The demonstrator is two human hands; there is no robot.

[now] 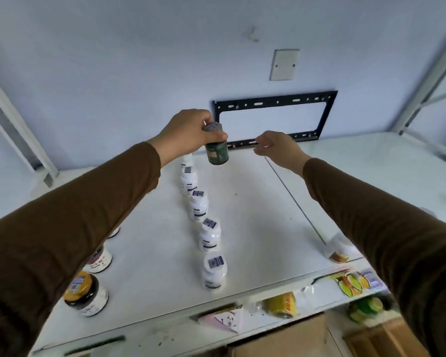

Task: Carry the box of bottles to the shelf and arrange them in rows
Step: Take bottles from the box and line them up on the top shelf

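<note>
Barcode stickers are topping white plastic bottles [204,210] lining the white shelf [255,202]; label text is blurring. Left hand [188,132] is gripping a dark green bottle [216,148]; right hand [278,148] is hovering loosely curled, empty.

five white bottles [214,271], one green bottle [217,148] (held)

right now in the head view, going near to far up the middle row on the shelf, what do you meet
Nearest white bottle → second white bottle → third white bottle → fourth white bottle → a fifth white bottle partly hidden behind it → green bottle held above the shelf by the left hand.
</note>
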